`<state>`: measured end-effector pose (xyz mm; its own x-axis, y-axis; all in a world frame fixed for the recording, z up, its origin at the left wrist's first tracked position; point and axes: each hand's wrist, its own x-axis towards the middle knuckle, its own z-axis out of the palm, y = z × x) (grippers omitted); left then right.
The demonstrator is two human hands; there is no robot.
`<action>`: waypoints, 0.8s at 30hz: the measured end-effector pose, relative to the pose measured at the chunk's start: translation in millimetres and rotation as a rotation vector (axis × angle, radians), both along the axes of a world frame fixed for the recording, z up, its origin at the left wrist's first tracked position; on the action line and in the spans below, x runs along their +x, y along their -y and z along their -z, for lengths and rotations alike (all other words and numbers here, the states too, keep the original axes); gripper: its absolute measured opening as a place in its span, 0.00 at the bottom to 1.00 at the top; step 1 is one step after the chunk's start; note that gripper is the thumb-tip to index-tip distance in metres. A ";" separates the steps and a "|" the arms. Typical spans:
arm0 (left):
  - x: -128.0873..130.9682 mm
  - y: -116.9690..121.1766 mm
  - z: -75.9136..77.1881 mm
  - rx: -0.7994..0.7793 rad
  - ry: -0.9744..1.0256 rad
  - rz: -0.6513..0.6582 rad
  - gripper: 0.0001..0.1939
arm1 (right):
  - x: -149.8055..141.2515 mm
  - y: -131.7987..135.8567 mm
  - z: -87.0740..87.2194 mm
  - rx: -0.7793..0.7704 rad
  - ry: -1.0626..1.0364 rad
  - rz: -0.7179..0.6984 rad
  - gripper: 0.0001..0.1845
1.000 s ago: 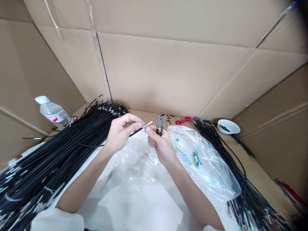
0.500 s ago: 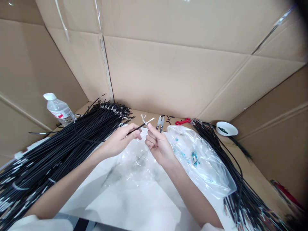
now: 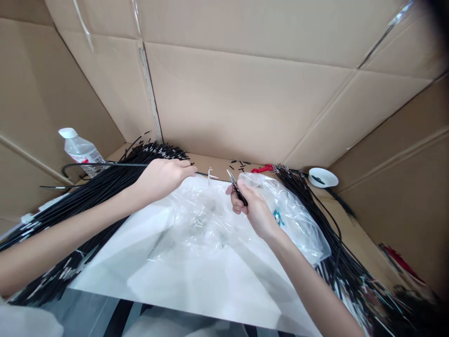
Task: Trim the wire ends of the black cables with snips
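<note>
My left hand [image 3: 166,177] is closed round a thin black cable [image 3: 122,164]. The cable's stripped end, with a white inner wire and a frayed white strand [image 3: 210,174], sticks out to the right of my fingertips. My right hand [image 3: 253,206] is wrapped round a small pair of thread snips [image 3: 239,193]. The snips' metal blades point up and left, a short way to the right of the cable end and apart from it. Both hands are above crumpled clear plastic [image 3: 206,224] on a white sheet [image 3: 206,290].
A large bundle of black cables [image 3: 105,196] lies at left beside a water bottle [image 3: 82,152]. At right are a plastic bag [image 3: 298,224] with teal bits, more black cables [image 3: 315,206], a red tool [image 3: 262,169] and a white bowl [image 3: 331,179]. Cardboard walls [image 3: 245,107] enclose the table.
My right hand has let go of the frayed strand and picked up the snips from the table's back. My left hand has turned palm-down, still holding the cable.
</note>
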<state>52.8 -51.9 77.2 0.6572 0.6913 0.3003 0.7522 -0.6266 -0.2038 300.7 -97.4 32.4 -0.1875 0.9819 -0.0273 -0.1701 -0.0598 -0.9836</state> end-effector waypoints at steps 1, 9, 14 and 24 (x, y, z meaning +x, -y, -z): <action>0.5 -0.8 -1.5 -0.002 -0.082 0.031 0.12 | 3.4 1.6 0.7 -0.030 0.034 -0.049 0.29; -1.8 -8.7 -7.6 -0.072 -0.325 0.172 0.13 | 6.3 -16.9 5.2 -0.354 0.178 -0.285 0.26; -1.6 -9.8 -9.2 -0.085 -0.419 0.113 0.11 | -6.9 -29.8 4.1 -0.466 0.148 -0.312 0.20; -8.4 -3.0 -7.3 -0.133 -0.261 0.121 0.11 | -22.6 -24.9 5.4 -0.307 0.332 -0.314 0.19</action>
